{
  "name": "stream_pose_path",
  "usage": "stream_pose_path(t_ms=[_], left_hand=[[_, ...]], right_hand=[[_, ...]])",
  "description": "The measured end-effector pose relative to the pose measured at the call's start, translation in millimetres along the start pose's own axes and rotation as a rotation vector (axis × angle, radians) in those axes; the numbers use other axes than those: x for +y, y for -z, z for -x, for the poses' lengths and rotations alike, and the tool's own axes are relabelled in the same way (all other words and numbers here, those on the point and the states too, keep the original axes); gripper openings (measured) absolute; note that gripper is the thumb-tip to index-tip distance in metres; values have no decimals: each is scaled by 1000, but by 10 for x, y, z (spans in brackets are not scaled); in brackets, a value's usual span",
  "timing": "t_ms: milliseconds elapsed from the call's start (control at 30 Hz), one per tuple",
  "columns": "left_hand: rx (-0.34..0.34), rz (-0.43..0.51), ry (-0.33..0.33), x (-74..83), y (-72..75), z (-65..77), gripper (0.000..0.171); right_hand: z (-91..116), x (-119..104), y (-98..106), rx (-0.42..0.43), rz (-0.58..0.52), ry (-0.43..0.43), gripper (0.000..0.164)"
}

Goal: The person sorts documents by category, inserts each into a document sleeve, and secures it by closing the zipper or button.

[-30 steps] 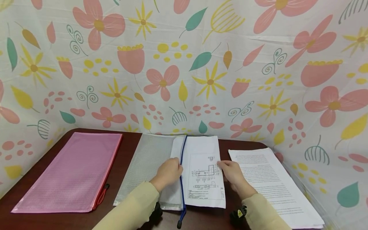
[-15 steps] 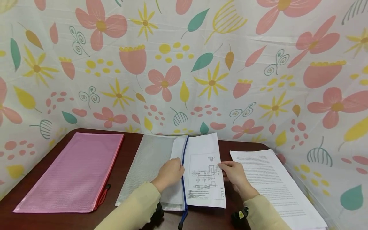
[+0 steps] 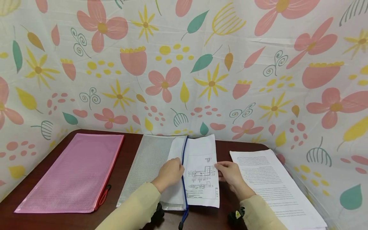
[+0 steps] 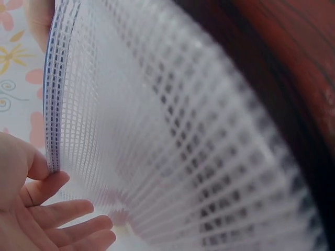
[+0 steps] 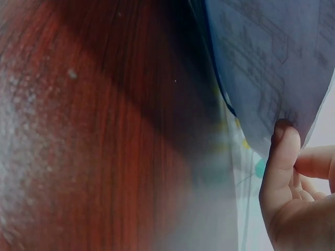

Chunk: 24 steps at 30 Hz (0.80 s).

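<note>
A clear mesh zipper pouch (image 3: 143, 166) with a blue zipper edge lies in the middle of the table. My left hand (image 3: 169, 172) pinches the pouch's opening edge between thumb and index finger; in the left wrist view the other fingers (image 4: 73, 209) are spread beside the mesh. A paper sheet (image 3: 201, 191) printed with a technical drawing lies partly inside the pouch, its right part sticking out past the blue zipper (image 3: 183, 172). My right hand (image 3: 230, 174) pinches the sheet's right edge, its thumb (image 5: 285, 151) on one face in the right wrist view.
A pink mesh zipper pouch (image 3: 72, 172) with a red edge and pull lies on the left. On the right is a stack of printed paper (image 3: 267, 182). The dark wooden table (image 3: 129, 143) ends at a flower-patterned curtain (image 3: 184, 64).
My right hand has moved left with the sheet, so less of the drawing shows outside the pouch. My left hand still pinches the zipper edge.
</note>
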<state>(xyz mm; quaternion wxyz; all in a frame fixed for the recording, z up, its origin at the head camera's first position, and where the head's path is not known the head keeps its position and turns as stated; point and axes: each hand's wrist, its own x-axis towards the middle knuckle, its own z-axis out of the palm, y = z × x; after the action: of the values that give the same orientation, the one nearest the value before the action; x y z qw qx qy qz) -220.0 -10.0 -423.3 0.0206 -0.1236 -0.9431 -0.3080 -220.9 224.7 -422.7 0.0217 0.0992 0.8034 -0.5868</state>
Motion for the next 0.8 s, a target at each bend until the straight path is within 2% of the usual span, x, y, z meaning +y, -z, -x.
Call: stream_pose_path(t_ms=[367, 800], left_hand=[[-3, 1, 9, -1, -1, 3, 16], [11, -14, -25, 9, -38, -4, 16]], right_hand=[[-20, -91, 142, -38, 35, 37, 31], [-44, -36, 24, -44, 27, 28, 29]])
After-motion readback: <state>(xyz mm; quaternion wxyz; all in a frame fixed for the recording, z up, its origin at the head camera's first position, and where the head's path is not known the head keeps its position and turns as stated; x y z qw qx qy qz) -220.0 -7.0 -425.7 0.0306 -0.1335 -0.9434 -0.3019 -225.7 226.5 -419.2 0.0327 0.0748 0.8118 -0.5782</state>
